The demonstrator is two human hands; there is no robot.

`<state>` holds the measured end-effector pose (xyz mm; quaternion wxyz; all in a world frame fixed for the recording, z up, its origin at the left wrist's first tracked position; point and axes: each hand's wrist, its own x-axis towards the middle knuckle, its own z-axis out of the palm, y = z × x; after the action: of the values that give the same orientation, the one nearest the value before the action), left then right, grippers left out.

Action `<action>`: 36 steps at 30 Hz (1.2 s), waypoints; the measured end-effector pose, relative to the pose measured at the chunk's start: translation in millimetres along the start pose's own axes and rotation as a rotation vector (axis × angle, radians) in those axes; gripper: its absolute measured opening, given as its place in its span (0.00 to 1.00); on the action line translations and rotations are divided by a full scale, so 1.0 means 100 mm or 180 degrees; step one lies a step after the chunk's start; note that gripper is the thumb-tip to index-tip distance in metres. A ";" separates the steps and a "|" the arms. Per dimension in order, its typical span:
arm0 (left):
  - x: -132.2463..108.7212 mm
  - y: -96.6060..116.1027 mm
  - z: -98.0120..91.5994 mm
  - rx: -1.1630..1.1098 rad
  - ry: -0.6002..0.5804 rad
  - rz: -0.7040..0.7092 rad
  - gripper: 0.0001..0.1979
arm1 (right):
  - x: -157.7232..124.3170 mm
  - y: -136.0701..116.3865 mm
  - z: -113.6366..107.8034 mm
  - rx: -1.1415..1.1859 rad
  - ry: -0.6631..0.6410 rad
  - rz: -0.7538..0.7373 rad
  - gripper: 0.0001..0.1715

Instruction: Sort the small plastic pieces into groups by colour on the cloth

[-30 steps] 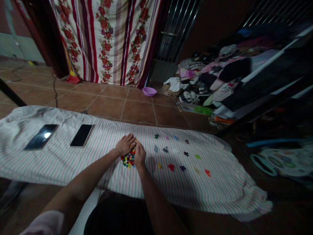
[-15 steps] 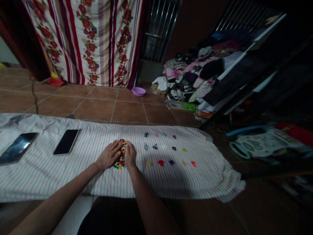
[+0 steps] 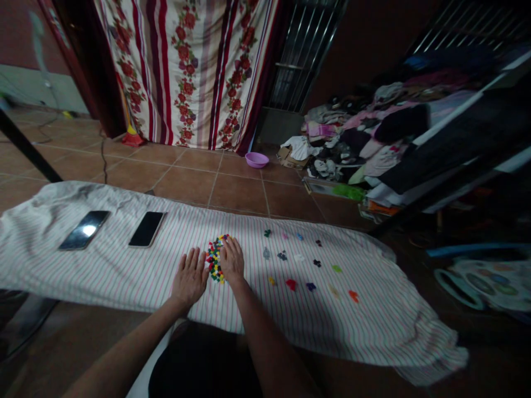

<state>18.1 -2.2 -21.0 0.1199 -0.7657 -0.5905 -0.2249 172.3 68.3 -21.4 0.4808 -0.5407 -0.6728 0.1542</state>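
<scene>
A cluster of small multicoloured puzzle pieces (image 3: 214,258) lies on a striped cloth (image 3: 103,271) spread over a low surface. My left hand (image 3: 190,278) rests flat on the cloth just left of the cluster, fingers stretched out. My right hand (image 3: 232,261) lies on the cluster's right side, fingers extended over the pieces. To the right, several loose coloured pieces are scattered, among them a red piece (image 3: 291,284), a green piece (image 3: 336,268) and an orange piece (image 3: 353,296).
Two dark phones (image 3: 146,229) (image 3: 84,230) lie on the cloth's left part. Beyond it are a tiled floor, a flowered curtain (image 3: 186,66), a purple bowl (image 3: 256,160) and a heap of clothes (image 3: 365,138). A colourful toy board (image 3: 485,279) sits at right.
My left hand has slid off the cluster to its left and lies flat on the cloth. More of the coloured pieces show. The right hand stays on the cluster.
</scene>
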 end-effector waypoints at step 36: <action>0.19 0.18 -0.29 0.0175 -0.0546 -0.0463 0.23 | 0.68 -0.22 -0.50 -0.1780 -0.2147 -0.0345 0.15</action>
<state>33.6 -3.6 14.8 0.0732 -0.7337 -0.6585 -0.1504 203.4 103.9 51.5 0.0769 -0.5333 -0.8354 0.1087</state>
